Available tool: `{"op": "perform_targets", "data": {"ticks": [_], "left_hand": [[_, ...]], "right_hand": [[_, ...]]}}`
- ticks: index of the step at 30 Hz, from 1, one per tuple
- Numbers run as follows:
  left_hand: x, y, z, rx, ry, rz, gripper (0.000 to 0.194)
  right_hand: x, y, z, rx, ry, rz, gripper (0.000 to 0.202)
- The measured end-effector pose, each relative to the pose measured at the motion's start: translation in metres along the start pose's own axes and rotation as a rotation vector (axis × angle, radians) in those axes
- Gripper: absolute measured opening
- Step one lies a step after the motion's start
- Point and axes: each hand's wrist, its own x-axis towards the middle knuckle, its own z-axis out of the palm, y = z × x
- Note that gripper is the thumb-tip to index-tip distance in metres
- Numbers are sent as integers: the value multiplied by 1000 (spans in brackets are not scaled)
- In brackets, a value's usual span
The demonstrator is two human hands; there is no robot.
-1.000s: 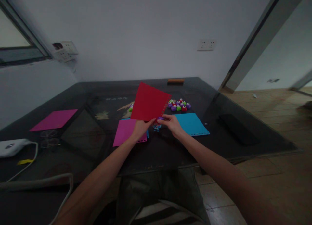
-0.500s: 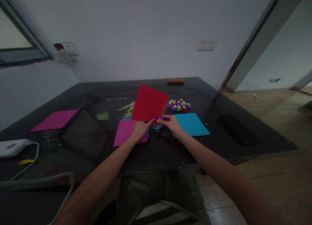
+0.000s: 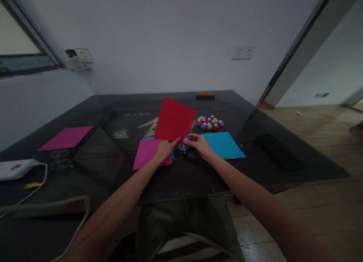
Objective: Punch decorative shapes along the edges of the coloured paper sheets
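Note:
My left hand (image 3: 164, 149) is closed on the lower corner of a red paper sheet (image 3: 175, 119), which stands tilted above the table. A row of small holes runs along the sheet's right edge. My right hand (image 3: 198, 142) pinches a small purple hole punch (image 3: 186, 138) at the sheet's lower right corner; the fingers partly cover it. Tiny blue paper bits (image 3: 183, 149) lie on the table just below. Under my left wrist are a pink sheet (image 3: 145, 153) with holes and a blue one beneath it. To the right lies a blue sheet (image 3: 224, 144), holes along its near edge.
Several purple, green and red eye-topped pieces (image 3: 209, 123) cluster behind the blue sheet. Another pink sheet (image 3: 66, 138) lies left, near a white power strip (image 3: 17, 170) with a cable. A dark flat object (image 3: 279, 151) is at right, an orange-brown bar (image 3: 206, 94) at the back edge.
The camera view has shifted slightly. Both hands keep their hold on the red sheet and the purple hole punch, with hardly any visible movement.

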Motion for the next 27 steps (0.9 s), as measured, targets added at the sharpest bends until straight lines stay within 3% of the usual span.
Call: {"op": "perform_targets", "data": {"ticks": [9,14,23,27], "left_hand": [[1,1,-6,24,-1,-44,32],[3,0,-9,-13,64,27,29],[4,-2,-11,-80,46,17,30],[3,1,-13,-95,68,23,29]], "right_hand": [[2,-1,-3,2,-13,13,39],[3,-1,-7,-7,-46,7,43],[2,-6,-8,-20,-76,14,28],[3,-7,-9,17,-81,15,30]]}}
